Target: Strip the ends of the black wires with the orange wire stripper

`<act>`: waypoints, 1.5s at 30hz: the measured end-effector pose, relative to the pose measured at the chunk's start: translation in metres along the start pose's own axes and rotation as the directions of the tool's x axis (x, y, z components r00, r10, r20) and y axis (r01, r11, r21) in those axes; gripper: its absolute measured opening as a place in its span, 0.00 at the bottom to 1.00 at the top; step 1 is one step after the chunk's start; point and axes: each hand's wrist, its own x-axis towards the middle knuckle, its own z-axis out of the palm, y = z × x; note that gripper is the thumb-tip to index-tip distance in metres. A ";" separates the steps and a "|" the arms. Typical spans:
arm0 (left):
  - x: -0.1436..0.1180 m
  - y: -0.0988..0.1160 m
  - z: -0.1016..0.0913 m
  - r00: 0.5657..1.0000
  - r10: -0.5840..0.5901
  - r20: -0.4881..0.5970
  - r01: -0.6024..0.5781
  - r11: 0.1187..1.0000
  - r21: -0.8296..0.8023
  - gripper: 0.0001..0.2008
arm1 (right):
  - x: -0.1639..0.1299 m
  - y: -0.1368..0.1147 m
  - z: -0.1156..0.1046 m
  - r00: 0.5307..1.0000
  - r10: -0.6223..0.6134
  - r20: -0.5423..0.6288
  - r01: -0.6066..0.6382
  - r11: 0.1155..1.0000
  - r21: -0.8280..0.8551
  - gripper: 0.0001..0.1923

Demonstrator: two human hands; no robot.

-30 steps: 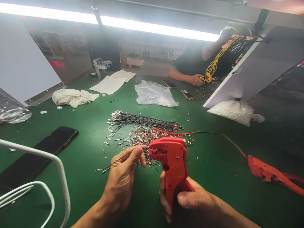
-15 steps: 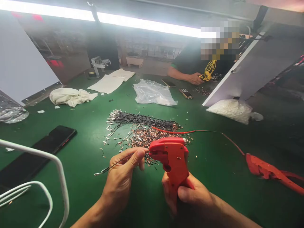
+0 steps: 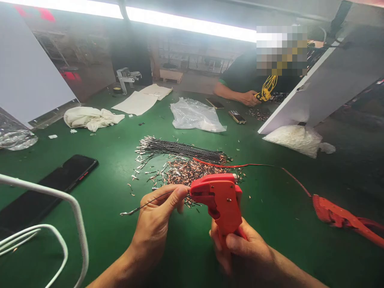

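Between thumb and fingers, my left hand pinches a thin black wire with a silver terminal at its left end. The wire's other end runs to the jaws of a red wire stripper; whether it is inside them is hidden by my fingertips. My right hand is wrapped round the stripper's handles. Just beyond lies a heap of copper and black wire scraps. Behind that heap rests a bundle of black wires with terminals at the left and bare copper at the right.
A black phone and white bent tubing are at the left. A red strap lies right. Farther back are a clear plastic bag, a white cloth and a bag of white pieces. Across the table, another person's hand holds yellow wires.
My right hand's fingers have shifted on the stripper's handles, and its trigger part looks moved. My left hand keeps the wire at the jaws. The view has shifted slightly.
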 end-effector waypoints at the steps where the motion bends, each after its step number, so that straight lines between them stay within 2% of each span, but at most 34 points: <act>1: 0.000 0.000 0.000 1.000 0.002 -0.004 -0.002 1.000 0.002 0.13 | -0.001 0.001 0.000 1.000 0.005 -0.010 -0.005 1.000 -0.001 0.22; 8: 0.001 -0.004 -0.002 1.000 -0.018 -0.016 0.018 1.000 0.018 0.11 | -0.012 0.008 -0.001 0.984 0.061 -0.170 -0.058 0.998 0.024 0.22; 12: 0.003 -0.001 -0.001 0.999 -0.034 -0.021 0.035 0.999 0.017 0.12 | -0.009 0.002 -0.001 0.991 0.076 -0.113 -0.072 0.996 0.044 0.23; 17: 0.003 0.001 -0.002 0.999 -0.002 -0.034 0.003 1.000 0.023 0.11 | 0.001 -0.009 -0.001 0.996 0.080 0.050 -0.081 0.996 0.020 0.22; 22: 0.004 -0.001 -0.003 0.999 -0.027 -0.042 0.026 0.999 -0.044 0.11 | 0.004 -0.008 -0.003 0.989 0.073 0.126 -0.074 0.997 -0.001 0.24; 29: 0.003 0.003 0.000 0.996 -0.085 -0.004 0.084 0.991 -0.108 0.11 | 0.005 -0.007 -0.003 0.988 0.085 0.133 -0.084 0.996 -0.016 0.24; 36: 0.005 0.008 0.000 0.978 -0.196 0.072 0.206 0.959 -0.193 0.16 | 0.005 -0.008 -0.002 0.988 0.083 0.131 -0.083 0.997 -0.004 0.24; 45: 0.004 0.010 -0.002 0.977 -0.204 0.068 0.213 0.962 -0.171 0.14 | 0.001 -0.007 -0.003 0.990 0.085 0.115 -0.084 0.996 -0.010 0.24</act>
